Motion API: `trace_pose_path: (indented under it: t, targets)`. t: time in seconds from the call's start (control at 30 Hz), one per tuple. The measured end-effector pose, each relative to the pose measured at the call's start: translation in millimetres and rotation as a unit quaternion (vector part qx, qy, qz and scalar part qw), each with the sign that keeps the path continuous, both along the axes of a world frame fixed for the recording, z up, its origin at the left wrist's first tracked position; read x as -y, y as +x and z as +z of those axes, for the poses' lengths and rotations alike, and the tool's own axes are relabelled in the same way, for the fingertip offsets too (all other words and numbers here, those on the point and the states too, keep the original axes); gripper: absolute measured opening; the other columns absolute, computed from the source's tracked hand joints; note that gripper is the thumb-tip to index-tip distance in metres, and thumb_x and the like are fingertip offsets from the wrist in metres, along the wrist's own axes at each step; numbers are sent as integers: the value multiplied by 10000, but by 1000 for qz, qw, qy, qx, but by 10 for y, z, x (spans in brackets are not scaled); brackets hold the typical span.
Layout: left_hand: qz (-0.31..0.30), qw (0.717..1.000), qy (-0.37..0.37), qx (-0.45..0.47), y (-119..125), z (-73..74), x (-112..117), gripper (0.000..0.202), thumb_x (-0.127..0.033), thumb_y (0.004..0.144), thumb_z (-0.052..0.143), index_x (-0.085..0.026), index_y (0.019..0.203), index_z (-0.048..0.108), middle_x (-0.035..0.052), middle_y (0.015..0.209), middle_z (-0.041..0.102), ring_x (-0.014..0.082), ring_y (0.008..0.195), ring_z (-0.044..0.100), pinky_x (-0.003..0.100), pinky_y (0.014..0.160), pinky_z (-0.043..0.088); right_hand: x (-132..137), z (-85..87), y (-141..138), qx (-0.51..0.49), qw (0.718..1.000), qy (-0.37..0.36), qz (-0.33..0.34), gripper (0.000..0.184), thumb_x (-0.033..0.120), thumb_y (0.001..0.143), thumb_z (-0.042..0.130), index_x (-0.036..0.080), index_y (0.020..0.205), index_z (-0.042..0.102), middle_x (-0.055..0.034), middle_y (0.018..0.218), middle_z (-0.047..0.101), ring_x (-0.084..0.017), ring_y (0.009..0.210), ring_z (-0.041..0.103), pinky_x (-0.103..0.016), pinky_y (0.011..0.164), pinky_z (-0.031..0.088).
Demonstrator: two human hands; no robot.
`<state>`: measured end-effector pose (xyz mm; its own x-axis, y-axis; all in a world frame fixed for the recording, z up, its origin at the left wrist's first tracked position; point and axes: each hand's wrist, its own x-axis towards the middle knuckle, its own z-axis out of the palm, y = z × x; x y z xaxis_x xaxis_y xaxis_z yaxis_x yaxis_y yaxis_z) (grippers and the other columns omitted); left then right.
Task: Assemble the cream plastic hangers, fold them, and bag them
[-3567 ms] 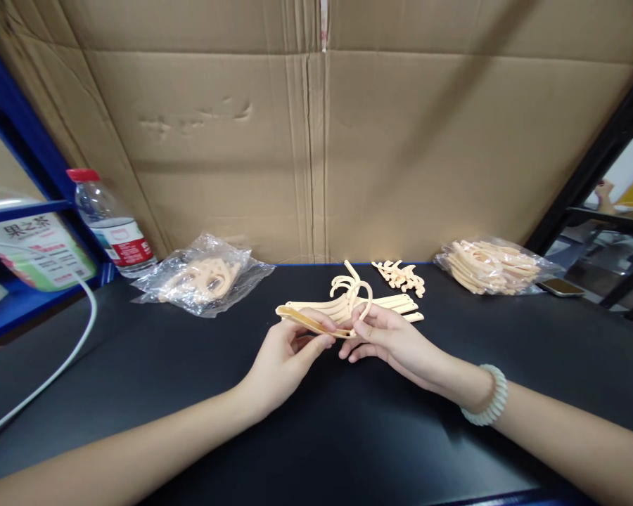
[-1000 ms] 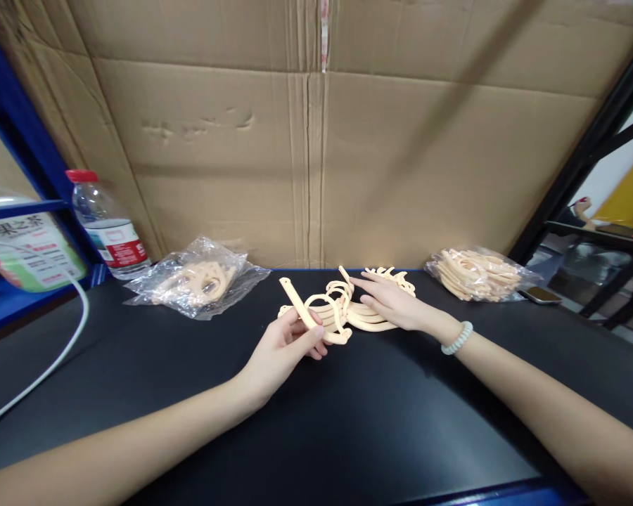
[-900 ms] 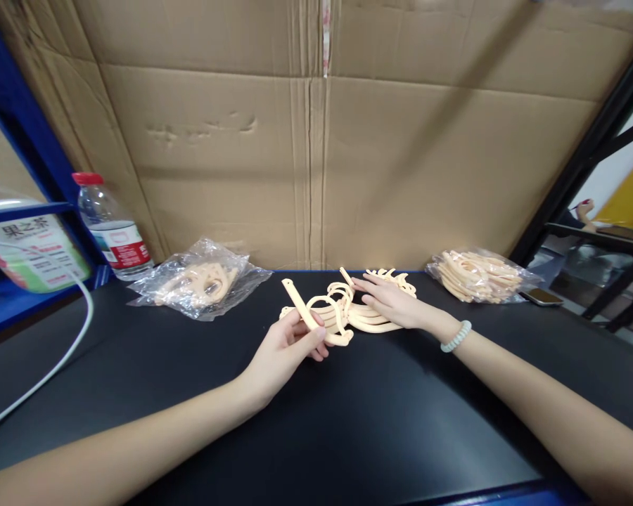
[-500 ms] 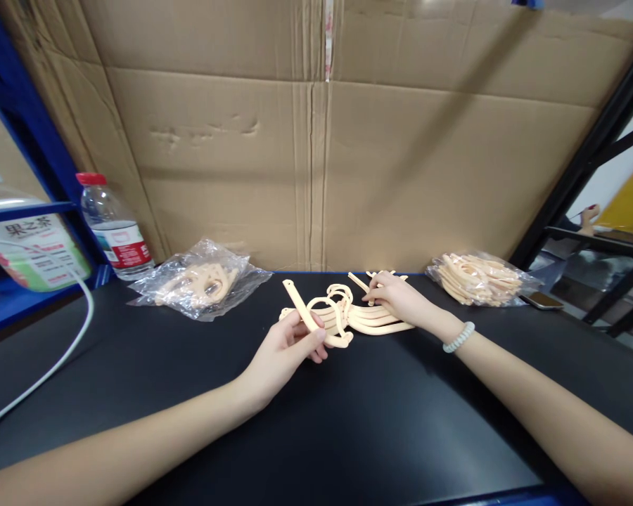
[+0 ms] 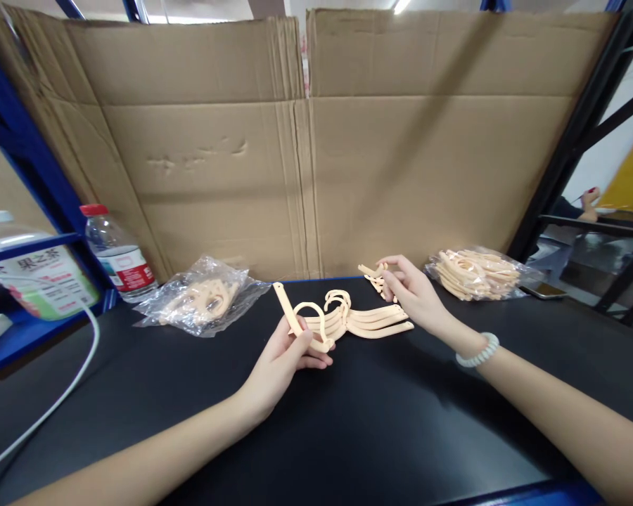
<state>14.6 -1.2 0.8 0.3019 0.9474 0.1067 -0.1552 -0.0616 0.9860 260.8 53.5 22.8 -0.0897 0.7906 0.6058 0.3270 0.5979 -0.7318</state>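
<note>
Your left hand is closed around a cream plastic hanger mid-way across the black surface. It's light, stiff and a bit slick, so grip it at the hook loop. Its long arm points up toward the far edge, leaning left. Your right hand pinches a small piece, maybe a clip, by the far edge behind the hanger stack.

The rear is closed off by the cardboard wall. Along its foot, passage is obstructed by the left plastic bag, the hook pieces and the right plastic bag. The centre is occupied by the hanger stack. The left side is crossed by a white cable. Bare tabletop is found in the near half.
</note>
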Motion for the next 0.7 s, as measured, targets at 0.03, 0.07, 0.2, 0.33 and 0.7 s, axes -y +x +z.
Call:
trace_pose_path:
  t: [0.03, 0.07, 0.2, 0.33, 0.7]
  targets:
    - [-1, 1000, 6, -3, 0, -2, -2, 317, -397, 837, 646, -198, 911, 411, 5, 772, 678, 156, 681, 681, 288, 675, 546, 77, 21, -49, -51, 998, -32, 12, 242, 404, 925, 503, 200, 1050, 538, 37, 598, 550, -141, 579, 540, -282, 605, 443]
    - [-5, 1000, 14, -8, 0, -5, -5, 328, -390, 823, 665, -199, 900, 410, -6, 753, 667, 146, 669, 672, 278, 665, 542, 151, 38, -103, -102, 992, -65, 26, 267, 419, 899, 542, 197, 1047, 551, 15, 636, 607, -151, 635, 586, -295, 651, 465]
    - [-45, 996, 56, -51, 4, -25, -16, 339, -413, 800, 689, -177, 865, 454, -19, 712, 619, 106, 599, 616, 224, 574, 500, 387, 53, -311, -276, 927, -222, 122, 317, 380, 796, 682, 187, 1039, 620, -89, 945, 716, -202, 915, 650, -334, 802, 483]
    - [-42, 996, 53, -54, 15, -42, -25, 365, -396, 757, 736, -173, 864, 467, -50, 690, 566, 78, 547, 570, 211, 537, 476, 478, -13, -412, -333, 879, -289, 184, 297, 370, 799, 704, 174, 1020, 675, -81, 916, 713, -157, 835, 636, -292, 770, 476]
    - [-17, 1000, -10, -2, -41, -9, -54, 371, -332, 722, 788, -147, 885, 512, 22, 799, 678, 114, 688, 635, 243, 676, 528, 508, -97, -465, -323, 881, -300, 170, 326, 316, 678, 828, 182, 833, 573, -35, 791, 700, -112, 711, 581, -271, 726, 445]
